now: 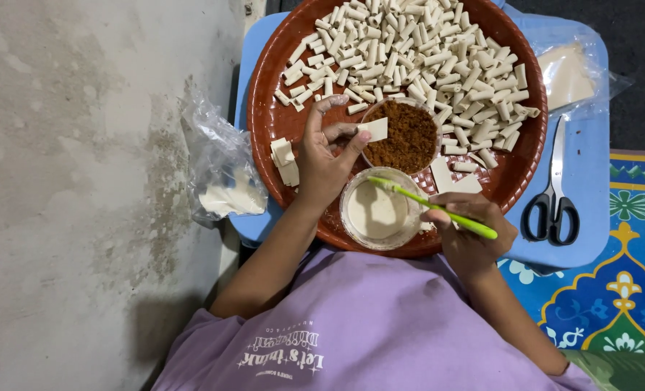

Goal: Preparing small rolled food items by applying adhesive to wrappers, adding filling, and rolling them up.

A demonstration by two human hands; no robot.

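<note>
Right hand [471, 232] holds one green brush [438, 208], lying diagonally, bristles in the paste bowl [377, 210]; left hand [322, 156] pinches one wrapper [374, 129].

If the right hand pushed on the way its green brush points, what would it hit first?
Probably the white paste in the small bowl, where the green brush held by the right hand points. Beyond is the left hand pinching a pale square; depth is unclear.
</note>
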